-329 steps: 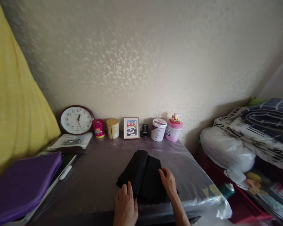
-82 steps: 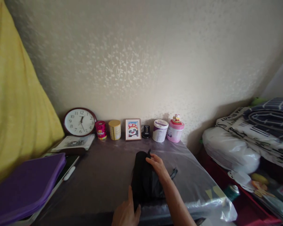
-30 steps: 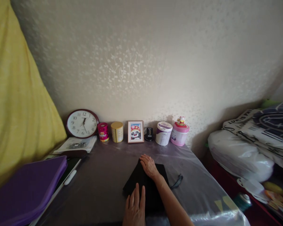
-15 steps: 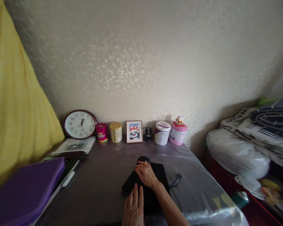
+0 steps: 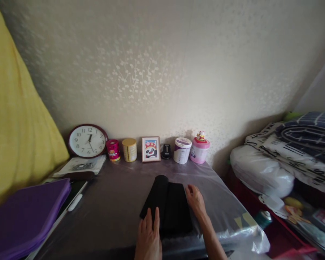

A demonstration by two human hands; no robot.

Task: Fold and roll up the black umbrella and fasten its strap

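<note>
A folded black cloth item (image 5: pixel 176 211) lies on the table in front of me, with a raised, rounded fold along its left part. My left hand (image 5: pixel 149 231) rests on its lower left side, fingers stretched out and slightly apart. At the right edge of the cloth is my right hand (image 5: pixel 196 200), its fingers curled inward against that edge. What lies under those fingertips is partly hidden. The dark strap that stuck out on this side does not show now.
Along the wall stand a clock (image 5: pixel 88 141), a pink tin (image 5: pixel 113 150), a yellow tin (image 5: pixel 129 150), a framed panda picture (image 5: pixel 151 149), a white tub (image 5: pixel 182 151) and a pink tub (image 5: pixel 199 151). Purple folders (image 5: pixel 29 216) lie left. Bedding (image 5: pixel 262 168) is piled right.
My right hand has come off the top of the raised fold and moved right to the cloth's right edge. My left hand stays on the lower left. The view has shifted slightly.
</note>
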